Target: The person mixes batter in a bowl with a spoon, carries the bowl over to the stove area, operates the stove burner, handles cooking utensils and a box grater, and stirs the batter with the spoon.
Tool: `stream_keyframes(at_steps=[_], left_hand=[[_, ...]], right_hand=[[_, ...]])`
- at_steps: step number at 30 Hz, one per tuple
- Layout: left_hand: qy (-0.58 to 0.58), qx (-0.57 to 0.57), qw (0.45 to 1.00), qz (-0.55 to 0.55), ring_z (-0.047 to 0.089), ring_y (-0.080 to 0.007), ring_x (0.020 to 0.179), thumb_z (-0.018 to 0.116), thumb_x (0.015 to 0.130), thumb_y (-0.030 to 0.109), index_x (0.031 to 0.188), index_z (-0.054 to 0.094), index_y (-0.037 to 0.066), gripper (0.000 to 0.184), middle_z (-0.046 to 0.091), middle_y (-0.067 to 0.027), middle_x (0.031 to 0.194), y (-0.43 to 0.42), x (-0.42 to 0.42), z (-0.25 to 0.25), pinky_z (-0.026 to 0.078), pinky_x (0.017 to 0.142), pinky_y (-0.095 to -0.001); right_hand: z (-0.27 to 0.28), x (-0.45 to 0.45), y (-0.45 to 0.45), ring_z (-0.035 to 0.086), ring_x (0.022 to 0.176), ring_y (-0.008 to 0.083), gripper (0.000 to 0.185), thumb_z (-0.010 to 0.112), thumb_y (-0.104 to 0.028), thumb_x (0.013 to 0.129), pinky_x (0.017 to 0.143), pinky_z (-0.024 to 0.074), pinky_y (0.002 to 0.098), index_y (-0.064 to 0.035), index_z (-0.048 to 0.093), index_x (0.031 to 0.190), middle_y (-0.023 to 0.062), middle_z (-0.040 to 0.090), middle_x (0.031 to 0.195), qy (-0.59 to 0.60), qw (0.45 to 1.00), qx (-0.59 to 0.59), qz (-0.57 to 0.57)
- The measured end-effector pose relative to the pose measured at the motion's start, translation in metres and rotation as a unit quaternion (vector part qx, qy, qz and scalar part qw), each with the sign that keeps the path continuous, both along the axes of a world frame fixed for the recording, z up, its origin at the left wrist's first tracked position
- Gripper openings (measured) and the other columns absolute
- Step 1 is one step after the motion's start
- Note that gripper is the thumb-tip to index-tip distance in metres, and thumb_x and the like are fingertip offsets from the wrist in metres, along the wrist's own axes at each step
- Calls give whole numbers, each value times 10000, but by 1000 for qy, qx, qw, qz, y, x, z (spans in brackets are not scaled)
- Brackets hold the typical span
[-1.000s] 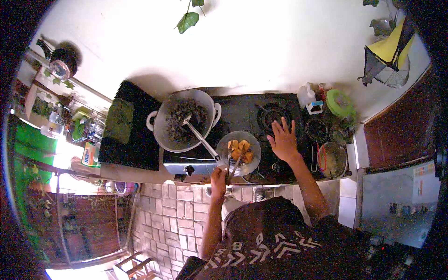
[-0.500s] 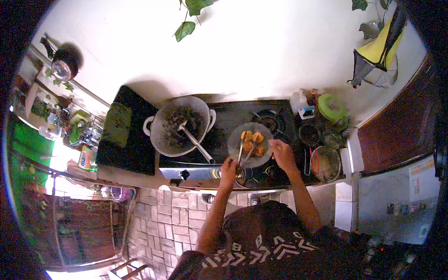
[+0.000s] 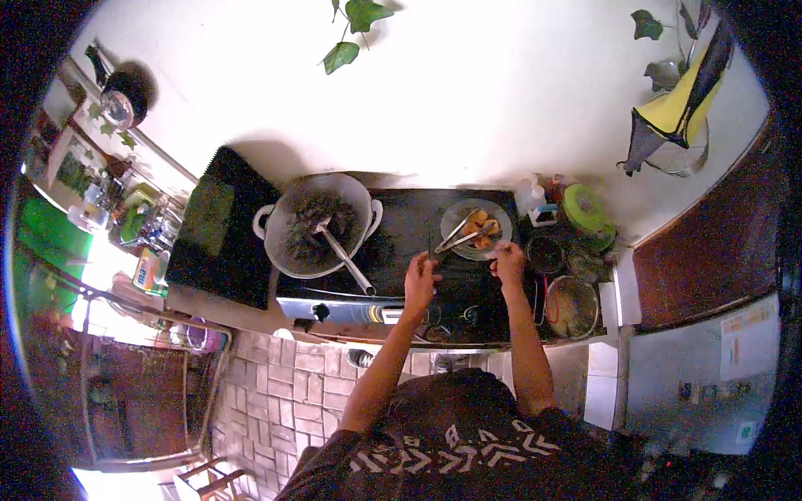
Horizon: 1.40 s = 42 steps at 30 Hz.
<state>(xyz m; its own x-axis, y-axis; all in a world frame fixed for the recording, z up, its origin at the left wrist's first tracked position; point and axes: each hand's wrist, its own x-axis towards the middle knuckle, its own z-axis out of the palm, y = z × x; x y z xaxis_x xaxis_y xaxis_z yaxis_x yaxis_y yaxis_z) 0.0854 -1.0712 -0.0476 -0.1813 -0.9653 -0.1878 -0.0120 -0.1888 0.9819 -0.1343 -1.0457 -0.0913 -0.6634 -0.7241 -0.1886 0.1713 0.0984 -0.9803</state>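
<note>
A clear plate (image 3: pixel 452 241) with several orange-brown food pieces (image 3: pixel 482 231) rests over the stove's right side. Metal tongs (image 3: pixel 464 239) lie across the food, their joined end past the plate's left rim. Just below that end is my left hand (image 3: pixel 421 282), fingers curled; a thin dark shape rises above it, too blurred to name. My right hand (image 3: pixel 510 265), also curled, is at the plate's lower right rim; whether it grips anything is hidden. On the stove's left side, a large two-handled wok (image 3: pixel 278 242) holds dark contents and a long-handled metal utensil (image 3: pixel 345 257).
The black stove (image 3: pixel 405 221) stands against a white wall. To its right are bottles (image 3: pixel 535 196), a green lid (image 3: pixel 585 209) and a round pan (image 3: pixel 575 307). A black panel (image 3: pixel 225 250) flanks the wok. Tiled floor (image 3: pixel 288 388) lies below.
The plate has moved up and right on the stove. The tongs have turned, now lying across it apart from my left hand. My right hand has shifted slightly right.
</note>
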Motion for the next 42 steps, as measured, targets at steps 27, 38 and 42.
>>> stream_keyframes(at_steps=[27,38,42], left_hand=[[20,7,987,157,574,-98,681,501,969,353,932,649,18,368,646,-29,784,118,172,-31,444,601,-245],[2,7,1000,27,583,-86,690,553,945,227,1102,628,15,274,661,-34,819,52,281,-44,477,637,-254],[-1,-5,997,-77,582,-90,691,525,960,200,1120,619,12,264,661,-53,833,12,282,5,484,669,-251]], right_hand=[[149,240,-14,621,742,362,537,677,-228,797,651,512,465,-90,435,1257,146,555,917,559,730,-106,378],[190,262,-39,638,750,381,463,598,-123,796,678,520,497,-64,451,1232,186,601,924,635,674,120,359],[183,274,-35,642,711,361,454,573,-143,826,633,509,500,-65,448,1255,175,610,900,630,687,145,331]])
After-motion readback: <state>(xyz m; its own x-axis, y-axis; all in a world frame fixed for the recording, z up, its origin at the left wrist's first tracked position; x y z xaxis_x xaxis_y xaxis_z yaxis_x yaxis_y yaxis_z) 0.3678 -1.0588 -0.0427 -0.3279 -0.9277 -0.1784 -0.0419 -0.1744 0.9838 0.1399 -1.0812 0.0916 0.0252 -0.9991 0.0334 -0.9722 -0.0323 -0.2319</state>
